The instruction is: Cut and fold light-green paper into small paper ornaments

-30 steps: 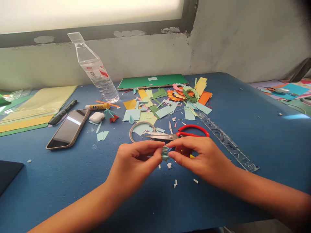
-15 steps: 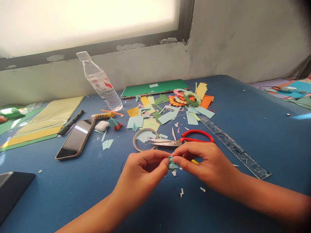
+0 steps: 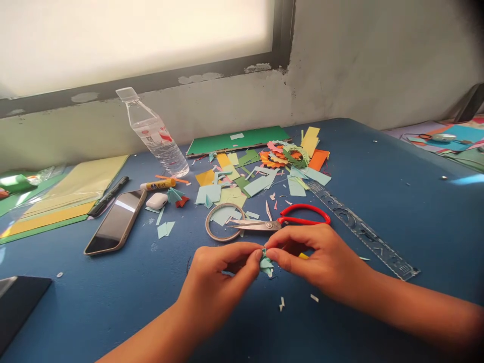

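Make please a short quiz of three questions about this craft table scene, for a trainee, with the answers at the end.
1. True or false: both hands pinch the small light blue folded paper piece between their fingers.
2. Which thing lies just beyond the hands on the blue table? A) a stapler B) red-handled scissors C) a paintbrush
3. Fill in: the phone lies screen up, to the ____ of the tape ring.

Key:
1. True. The left hand and the right hand meet on the piece, held just above the table.
2. B. The blades point left, toward the tape ring.
3. Left.
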### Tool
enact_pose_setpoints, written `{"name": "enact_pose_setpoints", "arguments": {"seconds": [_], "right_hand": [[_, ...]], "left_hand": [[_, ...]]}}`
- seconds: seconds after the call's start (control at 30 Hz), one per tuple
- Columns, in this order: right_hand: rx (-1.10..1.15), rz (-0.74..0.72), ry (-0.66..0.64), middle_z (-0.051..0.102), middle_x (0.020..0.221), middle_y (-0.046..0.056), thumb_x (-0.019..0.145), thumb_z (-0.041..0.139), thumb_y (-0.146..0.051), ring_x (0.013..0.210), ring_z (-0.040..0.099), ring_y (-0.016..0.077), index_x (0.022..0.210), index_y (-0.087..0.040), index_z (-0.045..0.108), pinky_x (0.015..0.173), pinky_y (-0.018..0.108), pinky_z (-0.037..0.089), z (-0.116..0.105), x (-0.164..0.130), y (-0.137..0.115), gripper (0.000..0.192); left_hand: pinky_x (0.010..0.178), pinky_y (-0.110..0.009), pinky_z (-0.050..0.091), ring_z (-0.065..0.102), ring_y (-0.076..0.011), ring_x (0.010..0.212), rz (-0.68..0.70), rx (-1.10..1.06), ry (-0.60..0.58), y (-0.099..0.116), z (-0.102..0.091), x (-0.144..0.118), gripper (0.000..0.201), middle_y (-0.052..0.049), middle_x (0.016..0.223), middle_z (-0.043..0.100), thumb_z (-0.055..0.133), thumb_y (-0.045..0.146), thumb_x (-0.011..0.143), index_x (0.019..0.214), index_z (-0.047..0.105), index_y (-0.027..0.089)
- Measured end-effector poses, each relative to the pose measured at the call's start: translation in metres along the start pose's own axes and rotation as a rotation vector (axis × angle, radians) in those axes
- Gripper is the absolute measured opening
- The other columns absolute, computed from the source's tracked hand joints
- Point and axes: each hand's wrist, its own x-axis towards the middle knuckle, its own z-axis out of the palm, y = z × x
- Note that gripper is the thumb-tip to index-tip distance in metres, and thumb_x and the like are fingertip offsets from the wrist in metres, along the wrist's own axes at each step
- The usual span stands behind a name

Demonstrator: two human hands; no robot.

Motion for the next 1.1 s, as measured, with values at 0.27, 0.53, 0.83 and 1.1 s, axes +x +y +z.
{"name": "enact_pose_setpoints", "arguments": {"seconds": [0.27,0.53,0.83,1.1], "right_hand": [[0.247,0.091,-0.032,0.068,0.082,-0.001,0.082,0.063,-0.029,0.075,0.063,0.0136,0.09,-0.023,0.069,0.065,0.02,0.05,0.002,0.001,0.003,0.011],[0.276,0.163,-0.046,0.067,0.081,0.001,0.081,0.063,-0.034,0.075,0.061,0.016,0.088,-0.021,0.071,0.064,0.023,0.048,-0.001,0.0,-0.001,0.016],[0.154,0.108,-0.07,0.069,0.078,-0.002,0.083,0.061,-0.029,0.071,0.062,0.012,0.09,-0.024,0.073,0.061,0.017,0.049,-0.003,0.0,-0.003,0.015],[0.047,0.021,-0.056,0.07,0.086,0.0,0.083,0.06,-0.024,0.078,0.066,0.0147,0.09,-0.021,0.067,0.07,0.021,0.054,-0.004,-0.001,0.0,0.011]], "left_hand": [[0.049,-0.009,0.05,0.062,-0.0068,0.054,0.076,0.001,0.071,-0.003,0.003,-0.004,0.01,0.002,0.068,0.071,0.062,0.011,0.078,0.083,0.069,0.016],[0.067,-0.011,0.052,0.065,-0.0071,0.074,0.372,0.11,0.063,-0.007,0.0,-0.004,0.019,0.0,0.086,0.068,0.059,0.002,0.078,0.086,0.064,0.018],[0.053,-0.013,0.051,0.06,-0.0077,0.065,0.192,-0.015,-0.063,-0.005,-0.005,0.0,0.014,-0.002,0.082,0.06,0.058,0.004,0.08,0.083,0.066,0.015],[0.05,-0.014,0.048,0.058,-0.0075,0.061,0.023,-0.119,-0.112,-0.001,-0.006,0.004,0.012,0.0,0.079,0.062,0.065,0.007,0.075,0.078,0.069,0.018]]}}
